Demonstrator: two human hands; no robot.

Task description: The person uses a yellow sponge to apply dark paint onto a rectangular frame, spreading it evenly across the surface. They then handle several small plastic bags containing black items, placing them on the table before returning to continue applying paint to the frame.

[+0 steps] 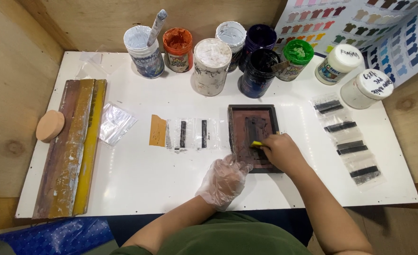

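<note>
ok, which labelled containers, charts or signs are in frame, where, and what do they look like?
Colour chart: top right, leaning on the wall, rows of small shirt shapes in many colours.
Two white tubs: right back, handwritten lids.
Labelled jars: back row, white, orange, dark blue, green lids or contents.
No screens.

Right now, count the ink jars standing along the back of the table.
8. From left: white jar with stir stick, orange, tall white, white behind it, dark blue, black, green, white-lidded. A ninth white-lidded tub lies at right.
</note>
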